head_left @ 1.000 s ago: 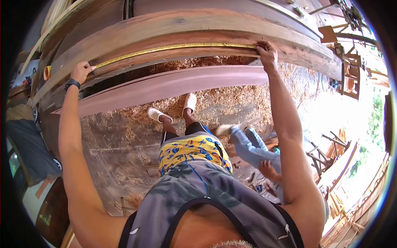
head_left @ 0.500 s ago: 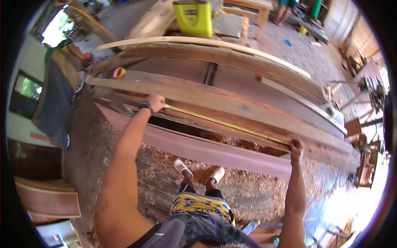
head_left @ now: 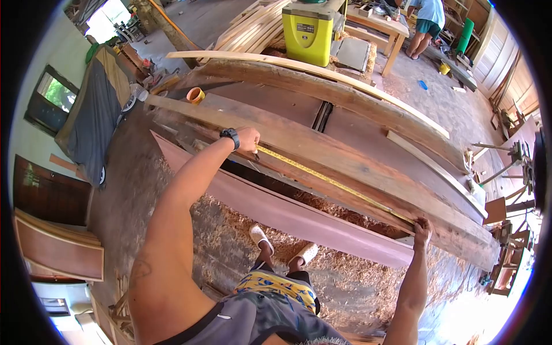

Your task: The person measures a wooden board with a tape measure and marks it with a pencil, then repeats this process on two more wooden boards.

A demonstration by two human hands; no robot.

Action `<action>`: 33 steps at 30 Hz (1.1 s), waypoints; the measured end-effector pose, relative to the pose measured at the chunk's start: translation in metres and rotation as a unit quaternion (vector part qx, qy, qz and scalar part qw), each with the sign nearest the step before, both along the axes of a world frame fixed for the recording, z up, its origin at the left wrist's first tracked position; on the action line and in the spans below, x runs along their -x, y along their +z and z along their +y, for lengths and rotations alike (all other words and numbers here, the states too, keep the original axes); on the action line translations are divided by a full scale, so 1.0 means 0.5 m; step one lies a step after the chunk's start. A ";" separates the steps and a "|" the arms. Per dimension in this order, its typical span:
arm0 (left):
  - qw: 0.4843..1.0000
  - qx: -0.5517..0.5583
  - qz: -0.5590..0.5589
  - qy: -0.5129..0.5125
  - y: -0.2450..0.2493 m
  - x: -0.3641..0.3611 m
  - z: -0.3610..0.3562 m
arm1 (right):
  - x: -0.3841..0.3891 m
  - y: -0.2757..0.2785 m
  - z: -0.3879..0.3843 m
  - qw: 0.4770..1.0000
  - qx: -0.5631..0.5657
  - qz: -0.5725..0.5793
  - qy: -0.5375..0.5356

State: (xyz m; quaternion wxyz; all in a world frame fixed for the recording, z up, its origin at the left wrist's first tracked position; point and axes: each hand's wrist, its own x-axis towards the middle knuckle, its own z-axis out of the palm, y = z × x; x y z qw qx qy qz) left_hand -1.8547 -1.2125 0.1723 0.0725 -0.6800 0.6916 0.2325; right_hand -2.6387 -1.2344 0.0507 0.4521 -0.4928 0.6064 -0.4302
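Observation:
A yellow measuring tape (head_left: 333, 183) lies stretched along a long wooden plank (head_left: 287, 135). At its left end my left hand (head_left: 248, 140), with a black watch on the wrist, is closed on the tape; a small dark pointed thing shows under the fingers. My right hand (head_left: 422, 231) pinches the tape's other end near the plank's right part. Below the plank runs a pinkish board (head_left: 299, 221), with a dark gap and wood shavings between them.
An orange tape roll (head_left: 195, 95) stands on the boards at the left. Beyond are a yellow-green box (head_left: 307, 37), a wooden table (head_left: 376, 26) and a bent-over person (head_left: 428, 20). Wood shavings (head_left: 345, 270) cover the floor around my feet. A covered object (head_left: 95, 115) stands left.
The view has shifted, so the planks and both hands appear lower and further right. More of the other person shows. The tape stays stretched between my hands.

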 end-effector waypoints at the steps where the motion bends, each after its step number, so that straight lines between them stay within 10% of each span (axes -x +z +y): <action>1: 1.000 0.002 0.006 -0.002 -0.002 -0.003 -0.001 | 0.004 -0.001 0.000 1.000 0.006 0.005 0.003; 23: 0.989 0.014 -0.102 -0.104 -0.014 -0.031 -0.020 | 0.024 -0.009 -0.003 0.996 0.006 0.093 0.010; 33: 0.996 0.075 -0.037 0.036 -0.052 -0.004 0.003 | 0.000 0.011 -0.023 0.998 0.006 0.059 -0.018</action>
